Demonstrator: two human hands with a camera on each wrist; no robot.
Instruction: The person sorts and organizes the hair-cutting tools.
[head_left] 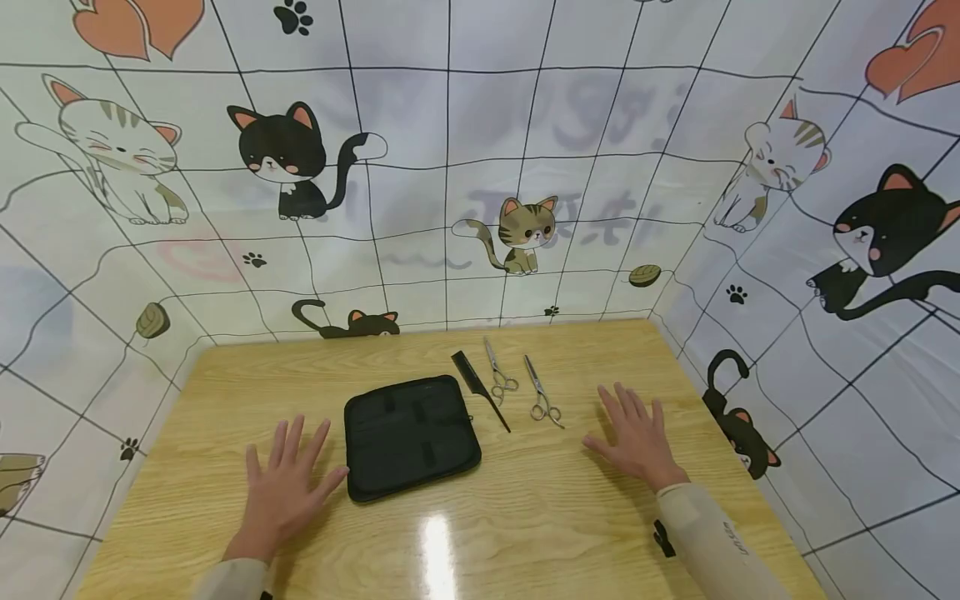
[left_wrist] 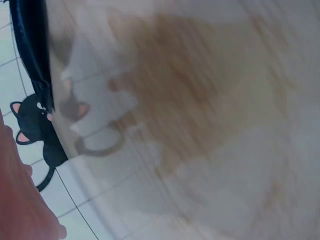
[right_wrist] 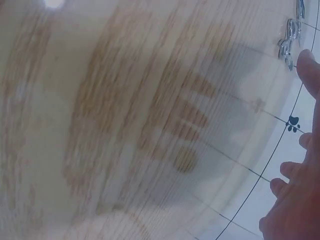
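Note:
My left hand (head_left: 283, 490) is spread palm down over the table, its thumb tip right at the left edge of a flat black case (head_left: 412, 437) with small loops on its face. In the left wrist view that case (left_wrist: 31, 45) shows beyond the fingers (left_wrist: 25, 200). My right hand (head_left: 636, 440), fingers spread and holding nothing, is over the right side of the table. Nearest to it are hairdressing scissors (head_left: 539, 390), pointing away from me. Another pair of scissors (head_left: 495, 371) and a black rat-tail comb (head_left: 476, 382) lie between them and the case.
The light wooden table (head_left: 525, 533) has a glossy top with a bright reflection near its front. A white sheet (head_left: 420, 192) printed with cats and grid lines hangs behind and along both sides of the table.

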